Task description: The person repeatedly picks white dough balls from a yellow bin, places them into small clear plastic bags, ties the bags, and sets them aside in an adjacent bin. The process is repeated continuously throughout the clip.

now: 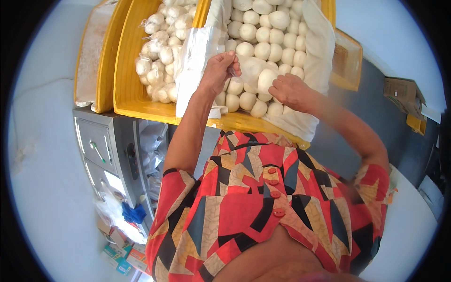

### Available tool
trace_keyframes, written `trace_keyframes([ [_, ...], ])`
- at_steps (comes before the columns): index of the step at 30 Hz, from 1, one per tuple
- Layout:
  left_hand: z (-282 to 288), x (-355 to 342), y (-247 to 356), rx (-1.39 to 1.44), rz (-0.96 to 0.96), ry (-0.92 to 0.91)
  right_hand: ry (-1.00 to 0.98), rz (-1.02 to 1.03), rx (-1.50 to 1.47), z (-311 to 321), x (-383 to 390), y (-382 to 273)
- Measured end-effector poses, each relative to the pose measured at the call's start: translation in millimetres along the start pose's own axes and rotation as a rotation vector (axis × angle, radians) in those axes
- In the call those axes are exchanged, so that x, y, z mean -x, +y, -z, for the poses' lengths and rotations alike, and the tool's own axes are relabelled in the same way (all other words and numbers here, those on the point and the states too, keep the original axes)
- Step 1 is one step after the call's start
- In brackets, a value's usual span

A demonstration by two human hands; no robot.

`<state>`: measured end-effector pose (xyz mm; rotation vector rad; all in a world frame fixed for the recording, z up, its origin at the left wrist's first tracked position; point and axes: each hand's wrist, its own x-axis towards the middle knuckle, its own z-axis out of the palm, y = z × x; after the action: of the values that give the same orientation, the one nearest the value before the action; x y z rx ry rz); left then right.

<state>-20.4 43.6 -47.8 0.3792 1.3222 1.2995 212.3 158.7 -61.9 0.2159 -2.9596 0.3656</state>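
1. Clock's set on the person: 12 is straight ahead. Closest in is their patchwork shirt [260, 207] in red, black, tan and blue, with red buttons down the front.
2. Right hand [291, 92], just past 12: fingers curled in tight, right up against one white ball [267, 82]. Can't tell if they're pinching anything, the fingertips are hidden.
3. Left hand [221, 70], 11 o'clock: thumb and finger closed in a narrow pinch on a clear bag [250, 67]. The bag stretches toward that ball at 12, over the loose ones.
4. All that's above a yellow crate [253, 125], also at 12, lined with white cloth [315, 61] and packed with loose white balls [247, 100].
5. A pile of plastic film [192, 66] drapes over the crate edge at 11, and just left of it sit bagged balls [157, 75] in a second yellow crate [124, 70].
6. Grey cabinet [96, 141] at 9, with a blue cloth [134, 213] low beside it.
7. Further out: an upended yellow crate [96, 56] at 10, another yellow container [346, 61] at 1, and a cardboard box [401, 94] at 2.
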Motion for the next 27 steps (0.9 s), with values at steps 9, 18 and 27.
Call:
trace_keyframes([
  [9, -34, 25, 28, -0.196, -0.231, -0.212, 0.537, -0.437, -0.477, 38, -42, 11],
  [18, -38, 17, 15, -0.325, -0.266, -0.189, 0.558, -0.762, -1.746, 52, -57, -22],
  [27, 8, 3, -2, 0.192, -0.141, -0.203, 0.527, -0.924, -1.710, 18, -3, 24],
])
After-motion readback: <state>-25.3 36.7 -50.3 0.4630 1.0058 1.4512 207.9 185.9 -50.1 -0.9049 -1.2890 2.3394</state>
